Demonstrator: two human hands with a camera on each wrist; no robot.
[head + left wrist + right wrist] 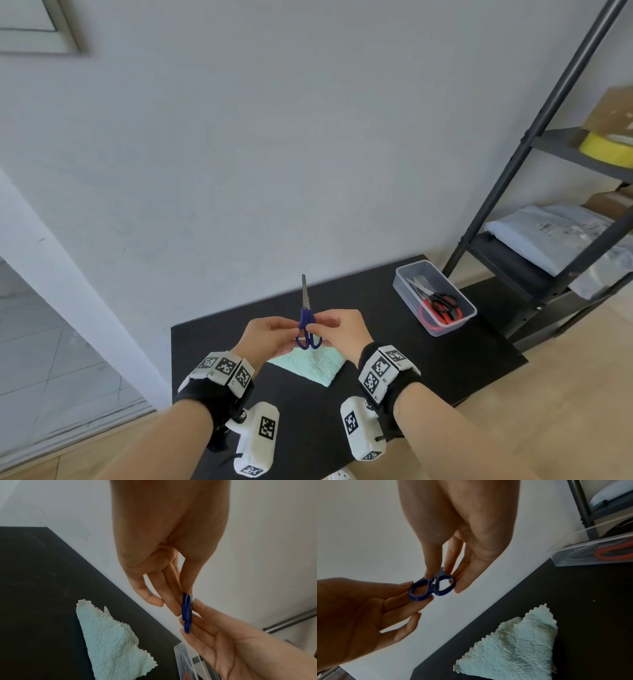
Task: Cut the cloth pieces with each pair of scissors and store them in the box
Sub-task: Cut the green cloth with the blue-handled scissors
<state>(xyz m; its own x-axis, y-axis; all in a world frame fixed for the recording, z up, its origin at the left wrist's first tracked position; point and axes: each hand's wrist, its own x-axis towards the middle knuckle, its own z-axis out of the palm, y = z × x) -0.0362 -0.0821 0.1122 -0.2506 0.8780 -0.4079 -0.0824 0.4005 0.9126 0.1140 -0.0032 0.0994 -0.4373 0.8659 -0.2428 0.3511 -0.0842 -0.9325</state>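
You hold the small blue-handled scissors with steel blades (306, 320) upright at the lower middle of the head view, blades closed and pointing up toward the pale wall. Your left hand (265, 337) pinches the left finger loop between thumb and fingertips, and your right hand (340, 330) pinches the right loop the same way, so both hands grasp the one tool and neither has a finger through a loop as far as the wrist views show. The mint-green fluffy cloth piece with zigzag edges (310, 366) lies flat on the black counter (445, 363) just below the hands, and no blade touches it. To the right of centre, the clear plastic rectangular box (434, 298) stands on the counter, well apart from the cloth, and already contains the red-handled scissors (432, 317) and the black-handled scissors (445, 302). Judging from this, two pairs look finished and stored, while the blue pair is the one in hand. What seems left is to get a proper grip, cut the cloth, then put the blue pair in the box; whether the cloth is to go in too, I cannot tell.
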